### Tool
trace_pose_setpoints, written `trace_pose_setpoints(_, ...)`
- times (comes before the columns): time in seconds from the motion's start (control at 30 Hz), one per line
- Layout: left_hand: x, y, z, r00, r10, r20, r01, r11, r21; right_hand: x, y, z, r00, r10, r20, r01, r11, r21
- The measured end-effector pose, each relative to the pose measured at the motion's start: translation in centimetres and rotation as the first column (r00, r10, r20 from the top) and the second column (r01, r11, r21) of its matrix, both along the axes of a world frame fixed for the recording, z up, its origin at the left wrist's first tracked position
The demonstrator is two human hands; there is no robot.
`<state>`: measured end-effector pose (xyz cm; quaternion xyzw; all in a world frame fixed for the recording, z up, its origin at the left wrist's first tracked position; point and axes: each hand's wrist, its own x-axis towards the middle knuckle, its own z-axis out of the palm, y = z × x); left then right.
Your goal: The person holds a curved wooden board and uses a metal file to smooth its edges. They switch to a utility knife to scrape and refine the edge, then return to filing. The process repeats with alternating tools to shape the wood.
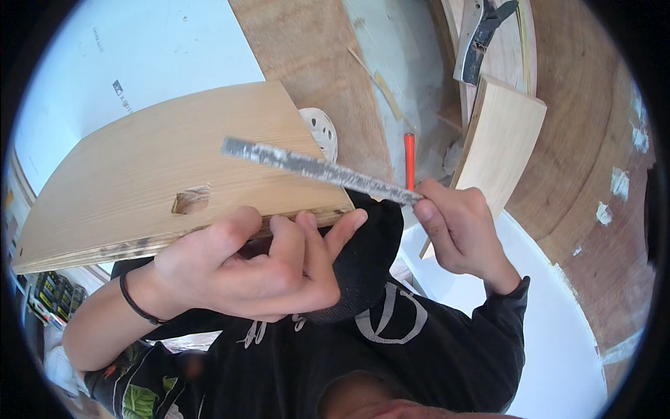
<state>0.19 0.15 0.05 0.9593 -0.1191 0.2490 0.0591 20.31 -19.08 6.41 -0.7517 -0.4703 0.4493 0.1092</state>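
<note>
My left hand point(258, 262) grips the near edge of a light wooden board point(153, 150), fingers curled along its rough plywood side. The board has a small rectangular hole cut through it, with uneven edges, and a curved far side. My right hand point(457, 227) is closed round one end of a flat metal file point(314, 167), grey and smeared with white dust. The file slants up to the left above the board's right part, its far tip over the board's face. Whether it touches the board I cannot tell.
A second wooden panel point(506, 140) leans to the right, below a grey and black tool point(481, 42). An orange-red rod point(410, 160) stands behind my right hand. A white sheet point(160, 56) lies at the far left. A white perforated shoe point(319, 131) shows beyond the board.
</note>
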Motion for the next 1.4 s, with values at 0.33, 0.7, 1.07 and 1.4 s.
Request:
trace_pose_setpoints(0.33, -0.2, -0.3, 0.2, 0.999, 0.013, -0.029, -0.014, 1.0, -0.022, -1.4, 0.5, -2.1, 1.0, 0.002, -0.027, 0.001, 0.994, 0.106)
trace_pose_setpoints(0.7, -0.4, 0.4, 0.8, 0.996, -0.049, -0.074, 0.057, 0.993, 0.108, -1.4, 0.6, -3.0, 1.0, 0.006, 0.011, -0.008, 0.989, 0.145)
trace_pose_setpoints(1.07, -0.5, 0.2, 0.7, 0.996, -0.026, -0.084, 0.032, 0.997, 0.075, -1.2, 1.3, -3.6, 1.0, -0.019, -0.016, 0.022, 0.978, 0.21)
trace_pose_setpoints(1.4, -0.4, 0.6, 1.0, 0.993, -0.064, -0.102, 0.073, 0.994, 0.083, -1.0, 1.7, -5.3, 0.995, -0.021, -0.101, 0.048, 0.961, 0.271)
